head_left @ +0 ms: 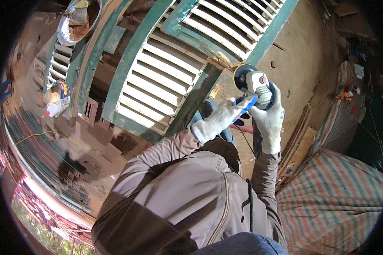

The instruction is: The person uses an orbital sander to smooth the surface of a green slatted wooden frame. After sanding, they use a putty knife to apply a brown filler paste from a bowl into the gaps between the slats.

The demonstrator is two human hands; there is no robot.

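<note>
Gripping angle grinder (256, 81): our right hand (271, 123), fingers curled round; our left hand (217, 121) alongside, finger closure indeterminable.

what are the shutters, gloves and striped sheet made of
Shutters: probably painted wood, the green worn to brown at one corner. Gloves: likely matte white knit, cuffs snug; blue areas suggest coating. Striped sheet: perhaps woven plastic, dull, with stiff-looking creases.

Gloved fingers (277, 94) grip a grinder (261, 88) near a louvred shutter (227, 26).
</note>
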